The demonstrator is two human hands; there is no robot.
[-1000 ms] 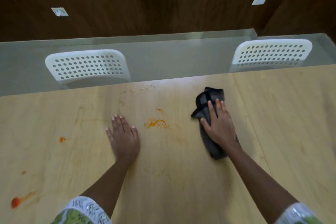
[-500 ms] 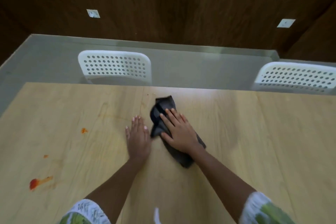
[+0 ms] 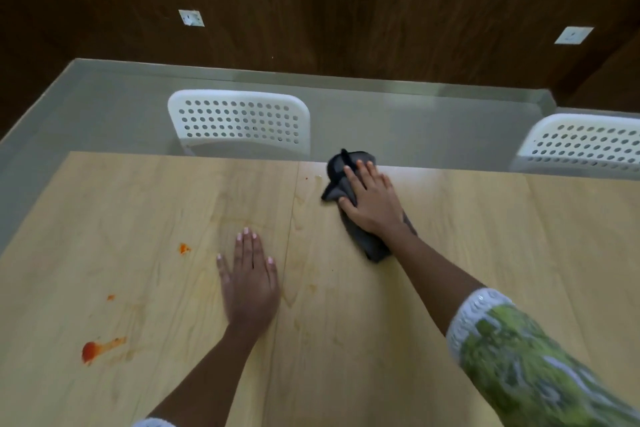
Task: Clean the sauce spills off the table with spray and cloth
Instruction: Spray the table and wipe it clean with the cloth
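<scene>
My right hand presses flat, fingers straight, on a dark grey cloth near the far edge of the light wooden table. My left hand lies flat on the table, palm down, nearer to me. Red-orange sauce marks remain on the left: a large smear near the front, a small spot above it, and a blot left of my left hand. Tiny specks sit just left of the cloth. No spray bottle is in view.
Two white perforated chairs stand beyond the table's far edge, one at centre left, another at the right. Behind them are a grey floor and a dark wood wall with white sockets.
My right hand has slid the cloth from beside my left hand away to the far edge. The orange smear at the table's centre is gone. My left hand stays flat.
</scene>
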